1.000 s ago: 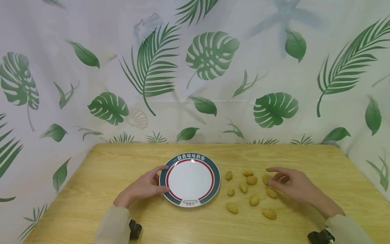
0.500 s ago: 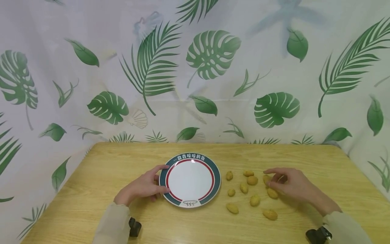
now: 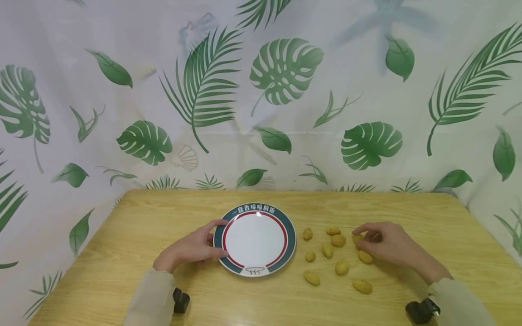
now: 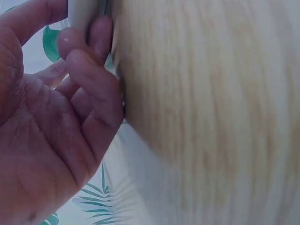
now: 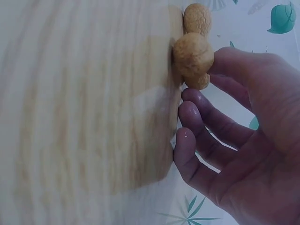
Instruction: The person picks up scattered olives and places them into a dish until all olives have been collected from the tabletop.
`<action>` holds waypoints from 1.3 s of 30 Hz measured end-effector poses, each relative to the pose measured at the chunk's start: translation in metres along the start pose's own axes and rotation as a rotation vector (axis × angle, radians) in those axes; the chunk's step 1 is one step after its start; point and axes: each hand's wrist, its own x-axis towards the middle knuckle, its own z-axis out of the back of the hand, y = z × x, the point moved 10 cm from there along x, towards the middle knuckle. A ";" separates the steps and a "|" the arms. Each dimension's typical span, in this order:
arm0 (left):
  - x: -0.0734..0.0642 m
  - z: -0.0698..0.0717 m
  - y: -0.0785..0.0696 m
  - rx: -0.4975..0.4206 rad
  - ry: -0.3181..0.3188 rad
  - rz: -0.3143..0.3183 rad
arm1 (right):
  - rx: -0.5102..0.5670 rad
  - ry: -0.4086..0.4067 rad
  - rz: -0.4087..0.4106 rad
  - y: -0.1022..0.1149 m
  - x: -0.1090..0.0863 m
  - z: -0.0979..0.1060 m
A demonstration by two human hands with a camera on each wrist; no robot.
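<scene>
So a person's left hand (image 3: 191,246) is holding the left rim of a white, green-edged plate (image 3: 254,241) that's sitting on the worktop (image 3: 163,209). Over on the right, the right hand (image 3: 389,244) is keeping a narrow grip around one yellowish lump (image 3: 356,239), can't tell if it's actually pinching. The other lumps (image 3: 341,267) are lying scattered between hand and plate, some just in front.

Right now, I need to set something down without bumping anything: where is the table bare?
The table is bare behind the plate, left of the left hand, and in front of the plate between the two sleeves. Right of the plate it is crowded: yellow pieces lie scattered up to the right hand, with only narrow gaps.
</scene>
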 end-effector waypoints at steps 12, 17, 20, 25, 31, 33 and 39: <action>0.004 -0.001 0.001 -0.047 0.019 -0.013 | 0.022 -0.036 -0.010 0.001 0.001 0.004; 0.004 -0.003 -0.001 -0.058 0.027 -0.013 | 0.027 -0.078 -0.017 0.003 -0.001 0.008; 0.004 -0.004 -0.001 -0.058 0.031 -0.008 | 0.047 -0.085 -0.022 0.006 -0.002 0.009; 0.004 -0.005 0.001 -0.061 0.031 0.009 | 0.092 -0.093 -0.017 0.015 -0.001 0.011; 0.004 -0.006 0.004 -0.079 0.021 0.041 | 0.141 -0.120 0.030 0.028 0.000 0.014; 0.004 -0.005 0.005 -0.075 0.017 0.043 | 0.159 -0.127 0.044 0.032 0.000 0.014; 0.005 -0.004 0.006 -0.065 0.009 0.053 | 0.209 -0.128 0.058 0.041 0.003 0.011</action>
